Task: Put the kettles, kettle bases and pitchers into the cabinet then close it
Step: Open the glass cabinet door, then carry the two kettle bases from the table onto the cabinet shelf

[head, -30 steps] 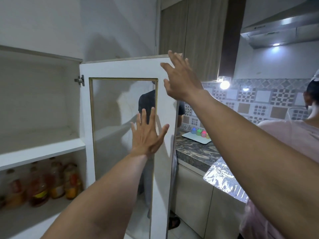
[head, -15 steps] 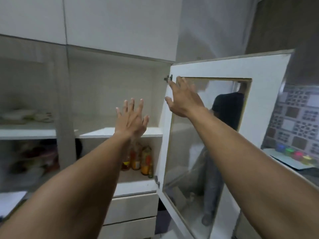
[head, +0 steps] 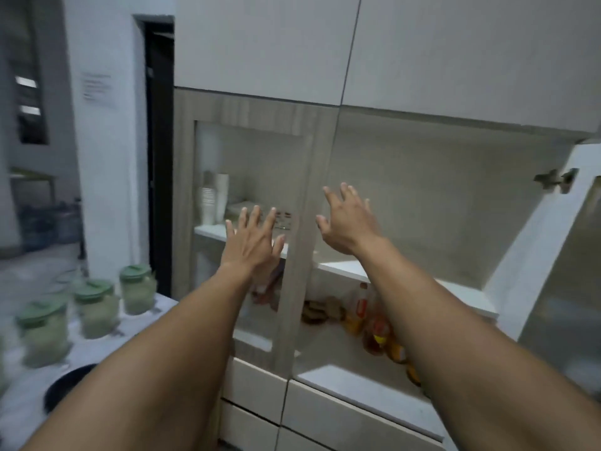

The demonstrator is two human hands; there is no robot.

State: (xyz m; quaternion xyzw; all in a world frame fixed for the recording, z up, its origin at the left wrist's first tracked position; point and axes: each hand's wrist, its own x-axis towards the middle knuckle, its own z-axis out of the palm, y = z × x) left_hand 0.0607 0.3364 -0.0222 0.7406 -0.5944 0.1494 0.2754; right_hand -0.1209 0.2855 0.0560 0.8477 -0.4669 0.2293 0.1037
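The cabinet [head: 422, 177] stands ahead, its right half open and its upper shelf [head: 461, 292] bare. Its white glass door [head: 559, 288] hangs swung out at the far right. The left glass door [head: 292, 177] is shut. My left hand [head: 252, 240] is raised in front of that left door, fingers spread, holding nothing. My right hand [head: 348, 219] is raised before the open compartment, fingers apart and empty. Three pitchers with green lids [head: 94, 307] stand on the white counter [head: 97, 353] at the lower left. A round black base [head: 65, 390] lies near the counter's front.
Oil bottles [head: 374, 323] and other jars fill the lower shelf. Stacked white cups [head: 213, 198] sit behind the left glass. White drawers [head: 325, 415] run below the cabinet. A dark doorway [head: 159, 157] opens to the left of the cabinet.
My view has swung left from the open door to the cabinet and counter. Both hands came off the door and now hover in front of the cabinet.
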